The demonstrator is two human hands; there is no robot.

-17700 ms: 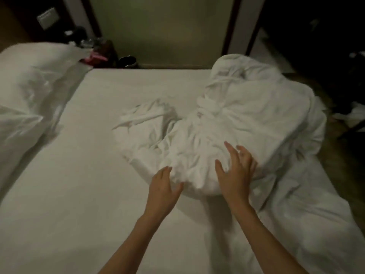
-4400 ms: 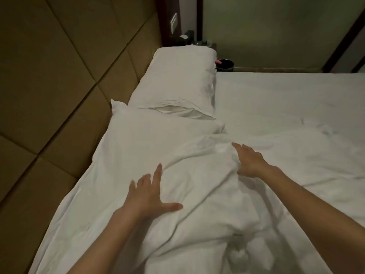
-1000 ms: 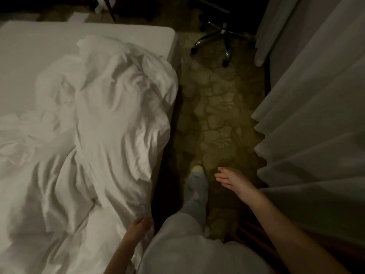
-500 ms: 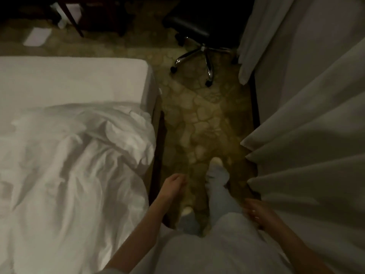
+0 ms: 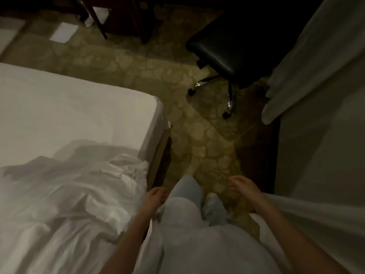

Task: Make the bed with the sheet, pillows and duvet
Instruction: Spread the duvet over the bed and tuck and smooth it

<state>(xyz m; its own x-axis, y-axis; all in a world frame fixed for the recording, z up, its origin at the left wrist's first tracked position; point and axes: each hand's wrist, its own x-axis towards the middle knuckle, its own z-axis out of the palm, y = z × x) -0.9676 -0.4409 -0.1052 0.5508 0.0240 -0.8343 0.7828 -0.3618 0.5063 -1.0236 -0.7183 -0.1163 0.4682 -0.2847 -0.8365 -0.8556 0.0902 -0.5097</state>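
The bed (image 5: 65, 115) lay with its sheet smooth and bare at the foot end, while the duvet (image 5: 65, 204) sat bunched nearer the person, against the bed's near edge. Both hands hung beside that edge, holding nothing: the left hand (image 5: 156, 200) loosely curled just beside the duvet, the right hand (image 5: 244, 187) relaxed, farther from the bed. The step probably called for walking on to the bed's foot corner, gripping the duvet's hem with both hands and drawing it flat.

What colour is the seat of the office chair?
Black; the office chair seat shows best in the head view.
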